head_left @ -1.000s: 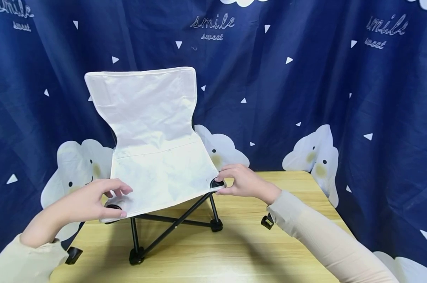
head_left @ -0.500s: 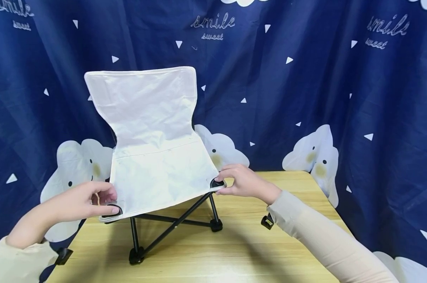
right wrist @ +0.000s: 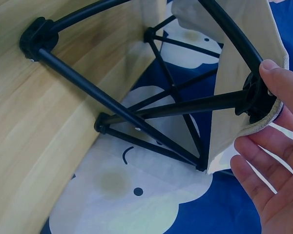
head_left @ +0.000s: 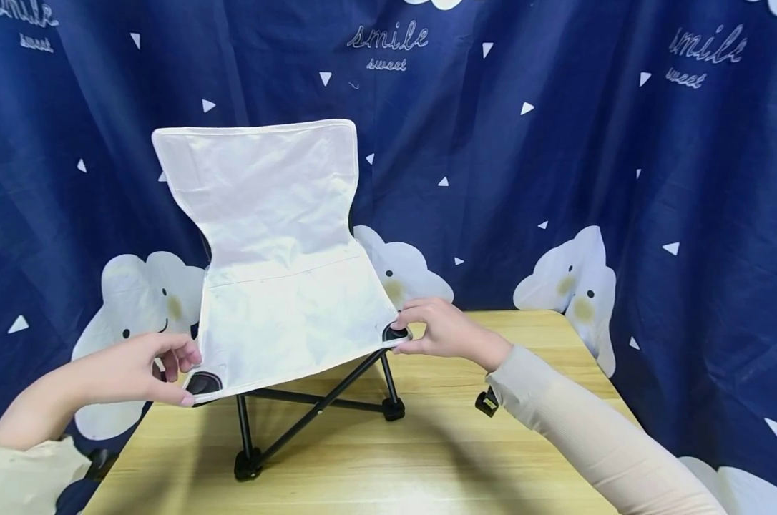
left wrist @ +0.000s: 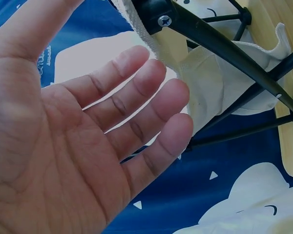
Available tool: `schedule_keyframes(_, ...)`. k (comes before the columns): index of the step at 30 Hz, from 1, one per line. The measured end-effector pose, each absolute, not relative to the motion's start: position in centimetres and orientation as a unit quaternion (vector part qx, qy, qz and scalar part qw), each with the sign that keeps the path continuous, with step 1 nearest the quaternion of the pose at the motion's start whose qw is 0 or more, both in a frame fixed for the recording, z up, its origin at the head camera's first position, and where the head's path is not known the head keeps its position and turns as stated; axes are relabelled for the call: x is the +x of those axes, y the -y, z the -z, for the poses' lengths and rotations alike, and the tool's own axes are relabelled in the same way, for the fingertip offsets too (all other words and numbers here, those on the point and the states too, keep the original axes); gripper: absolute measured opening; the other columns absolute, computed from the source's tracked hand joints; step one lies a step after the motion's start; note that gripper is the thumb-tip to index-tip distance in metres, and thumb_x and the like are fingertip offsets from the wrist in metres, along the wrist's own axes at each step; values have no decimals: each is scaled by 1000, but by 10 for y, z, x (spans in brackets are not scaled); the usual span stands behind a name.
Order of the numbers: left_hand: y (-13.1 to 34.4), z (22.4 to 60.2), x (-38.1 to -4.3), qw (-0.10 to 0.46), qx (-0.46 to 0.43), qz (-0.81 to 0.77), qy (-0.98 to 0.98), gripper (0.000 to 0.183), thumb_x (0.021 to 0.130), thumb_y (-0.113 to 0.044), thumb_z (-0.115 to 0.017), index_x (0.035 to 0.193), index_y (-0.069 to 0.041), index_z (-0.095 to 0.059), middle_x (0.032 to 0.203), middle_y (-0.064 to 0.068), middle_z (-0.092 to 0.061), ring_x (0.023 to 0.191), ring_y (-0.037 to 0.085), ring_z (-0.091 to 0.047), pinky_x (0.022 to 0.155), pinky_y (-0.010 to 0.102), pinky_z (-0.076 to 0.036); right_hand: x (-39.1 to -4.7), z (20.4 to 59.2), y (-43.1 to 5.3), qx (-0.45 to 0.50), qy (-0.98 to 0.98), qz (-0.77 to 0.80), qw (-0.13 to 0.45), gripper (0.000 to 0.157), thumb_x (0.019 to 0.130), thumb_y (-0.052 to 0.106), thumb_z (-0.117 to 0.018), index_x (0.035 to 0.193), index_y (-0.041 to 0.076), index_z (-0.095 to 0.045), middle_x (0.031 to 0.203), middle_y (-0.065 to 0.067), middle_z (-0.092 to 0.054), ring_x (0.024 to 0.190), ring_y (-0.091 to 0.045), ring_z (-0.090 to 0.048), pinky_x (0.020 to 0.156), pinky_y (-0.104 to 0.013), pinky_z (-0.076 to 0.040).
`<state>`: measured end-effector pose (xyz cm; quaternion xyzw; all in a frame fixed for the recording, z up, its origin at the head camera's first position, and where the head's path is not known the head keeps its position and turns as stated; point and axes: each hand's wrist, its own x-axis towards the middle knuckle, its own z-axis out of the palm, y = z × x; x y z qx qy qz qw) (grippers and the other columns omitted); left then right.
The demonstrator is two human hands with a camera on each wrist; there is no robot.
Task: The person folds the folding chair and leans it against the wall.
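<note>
A folding camp chair (head_left: 292, 315) with white fabric and black crossed legs stands unfolded on the wooden table, its backrest leaning to the rear. At the seat's front left corner, beside a black corner patch (head_left: 204, 384), is my left hand (head_left: 131, 368); its fingers are loosely bent and grip nothing. The left wrist view shows that palm facing the camera, fingers spread along the fabric edge. My right hand (head_left: 443, 329) pinches the front right corner between thumb and fingers. From below, the right wrist view shows the thumb at the black leg joint (right wrist: 256, 100).
The wooden table (head_left: 491, 458) lies under the chair. A dark blue curtain (head_left: 427, 172) with white clouds and triangles hangs behind and at both sides. Black foot caps (head_left: 248, 465) rest on the tabletop. Each wrist carries a small black device (head_left: 487, 403).
My left hand has drawn back leftward from over the seat's left corner, uncovering the black patch. My right hand keeps its pinch, and the chair stays put.
</note>
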<state>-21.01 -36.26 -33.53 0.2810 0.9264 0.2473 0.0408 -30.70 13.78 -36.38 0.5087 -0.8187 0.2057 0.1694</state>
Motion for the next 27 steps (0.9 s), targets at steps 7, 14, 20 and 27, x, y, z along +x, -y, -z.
schedule_keyframes(7, 363, 335, -208, 18, 304, -234, -923, 40, 80, -16, -96, 109, -16, -69, 101, -16, -67, 86, -4, -55, 69, 24, -52, -307, 364, -138, 515, 814, -204, 175, 26, 82, 25, -97, 96, 10, -81, 92, 1, -76, 83, -14, -69, 82, -32, -62)
schedule_keyframes(14, 361, 333, -208, -15, 345, -205, -916, 39, 77, -19, -98, 107, -27, -74, 105, -18, -73, 93, -5, -58, 70, 24, -53, -306, 364, -137, 512, 816, -205, 173, 26, 83, 26, -96, 97, 10, -81, 92, 2, -75, 83, -13, -68, 81, -32, -61)
schedule_keyframes(20, 358, 333, -206, -26, 369, -181, -911, 36, 76, -22, -98, 104, -28, -76, 106, -18, -73, 92, -5, -60, 68, 24, -52, -307, 365, -137, 517, 811, -208, 175, 25, 83, 24, -97, 95, 10, -81, 90, 2, -75, 82, -13, -68, 81, -32, -61)
schedule_keyframes(27, 352, 337, -200, -55, 367, -154, -916, 52, 63, -26, -104, 103, -28, -70, 99, -21, -66, 90, -5, -56, 66, 23, -49, -307, 366, -137, 522, 807, -209, 181, 24, 82, 23, -97, 94, 11, -80, 91, 3, -75, 84, -13, -69, 82, -32, -62)
